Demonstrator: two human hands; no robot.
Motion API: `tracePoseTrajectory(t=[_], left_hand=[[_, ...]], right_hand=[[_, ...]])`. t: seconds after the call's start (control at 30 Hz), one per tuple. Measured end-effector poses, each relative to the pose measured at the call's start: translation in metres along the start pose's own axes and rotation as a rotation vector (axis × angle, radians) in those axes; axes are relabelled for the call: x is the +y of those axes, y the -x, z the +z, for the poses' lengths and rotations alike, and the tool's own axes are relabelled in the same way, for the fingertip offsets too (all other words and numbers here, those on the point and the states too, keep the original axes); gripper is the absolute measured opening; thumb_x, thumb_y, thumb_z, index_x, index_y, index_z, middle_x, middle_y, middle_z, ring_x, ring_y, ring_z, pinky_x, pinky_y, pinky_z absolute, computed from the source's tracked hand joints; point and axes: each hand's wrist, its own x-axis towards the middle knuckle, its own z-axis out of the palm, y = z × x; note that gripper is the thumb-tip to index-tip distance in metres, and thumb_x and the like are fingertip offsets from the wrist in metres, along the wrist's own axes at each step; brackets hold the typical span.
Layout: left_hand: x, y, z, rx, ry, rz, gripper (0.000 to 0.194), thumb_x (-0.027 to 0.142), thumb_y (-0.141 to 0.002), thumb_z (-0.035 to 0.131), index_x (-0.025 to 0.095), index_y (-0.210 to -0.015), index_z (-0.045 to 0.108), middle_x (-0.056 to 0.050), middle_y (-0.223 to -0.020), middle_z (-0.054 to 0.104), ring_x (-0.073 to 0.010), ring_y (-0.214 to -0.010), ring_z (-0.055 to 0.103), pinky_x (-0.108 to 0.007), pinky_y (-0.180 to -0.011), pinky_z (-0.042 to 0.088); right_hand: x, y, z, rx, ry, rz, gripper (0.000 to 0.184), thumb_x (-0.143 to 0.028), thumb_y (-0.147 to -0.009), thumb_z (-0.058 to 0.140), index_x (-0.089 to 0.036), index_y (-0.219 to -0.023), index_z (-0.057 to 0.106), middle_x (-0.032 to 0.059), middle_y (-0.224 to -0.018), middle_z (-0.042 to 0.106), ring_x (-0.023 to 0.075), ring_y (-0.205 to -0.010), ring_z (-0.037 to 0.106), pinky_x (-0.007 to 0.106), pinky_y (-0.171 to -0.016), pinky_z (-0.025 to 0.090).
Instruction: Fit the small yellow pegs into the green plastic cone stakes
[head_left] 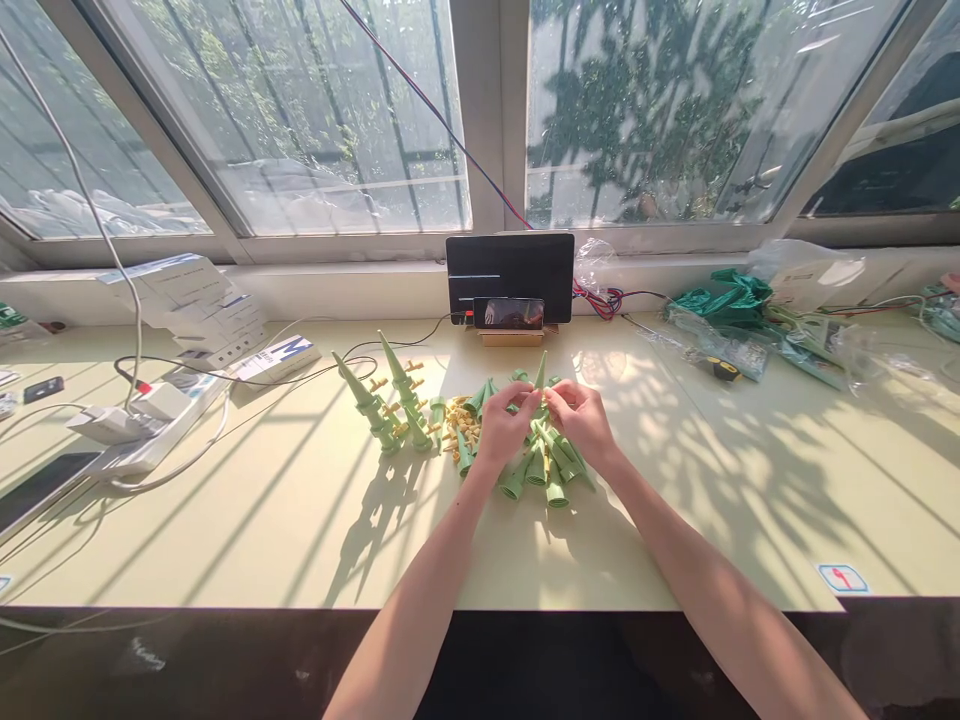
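Observation:
My left hand [504,430] and my right hand [583,420] meet over a heap of green plastic cones [541,470] in the middle of the table. Both are closed in a pinch on one green cone [540,378] that points upward between their fingertips. A small pile of yellow pegs [459,420] lies just left of my left hand. Further left, two assembled green cone stacks [390,400] with yellow pegs sticking out lean on the table.
A dark tablet [510,275] with a phone [508,314] in front stands at the back centre. A power strip with cables [142,415] and papers [202,300] lie left. Plastic bags with green parts [735,310] lie back right. The table's front edge [480,606] runs below my forearms.

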Motion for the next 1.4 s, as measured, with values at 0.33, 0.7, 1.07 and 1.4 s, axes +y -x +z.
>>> tracePoseTrajectory(t=[0.33, 0.7, 1.07, 1.4], left_hand=[[0.0, 0.0, -0.001, -0.043, 0.138, -0.13, 0.038, 0.055, -0.082, 0.07, 0.018, -0.081, 0.065, 0.001, -0.067, 0.062, -0.0071, -0.039, 0.049, -0.022, -0.04, 0.04], [-0.002, 0.0, 0.001, -0.019, 0.092, -0.085, 0.038, 0.056, -0.082, 0.07, 0.018, -0.082, 0.066, 0.001, -0.066, 0.063, -0.0072, -0.039, 0.048, -0.022, -0.039, 0.04], [0.003, 0.0, 0.001, -0.007, 0.172, -0.143, 0.039, 0.056, -0.079, 0.073, 0.017, -0.082, 0.068, -0.001, -0.07, 0.066, -0.0082, -0.043, 0.052, -0.023, -0.042, 0.046], [0.001, -0.002, 0.004, 0.02, 0.22, -0.177, 0.035, 0.05, -0.084, 0.067, 0.016, -0.086, 0.072, -0.006, -0.083, 0.068, -0.0144, -0.068, 0.063, -0.026, -0.054, 0.057]], right_hand=[[-0.002, 0.002, -0.001, -0.01, 0.106, -0.098, 0.03, -0.045, -0.08, 0.068, -0.021, -0.068, 0.056, -0.0043, -0.056, 0.047, 0.01, -0.048, 0.04, 0.025, -0.044, 0.03], [-0.002, 0.001, 0.0, -0.005, 0.055, -0.045, 0.034, -0.051, -0.078, 0.07, -0.022, -0.068, 0.055, -0.0049, -0.055, 0.047, 0.0098, -0.046, 0.039, 0.025, -0.042, 0.03], [-0.001, 0.002, 0.001, 0.005, 0.201, -0.141, 0.037, -0.057, -0.083, 0.063, -0.023, -0.072, 0.053, -0.0028, -0.059, 0.05, 0.012, -0.047, 0.044, 0.027, -0.045, 0.035], [-0.002, 0.01, 0.007, 0.028, 0.336, -0.258, 0.027, -0.048, -0.087, 0.064, -0.022, -0.09, 0.057, 0.0002, -0.07, 0.064, 0.0143, -0.054, 0.057, 0.026, -0.051, 0.046]])
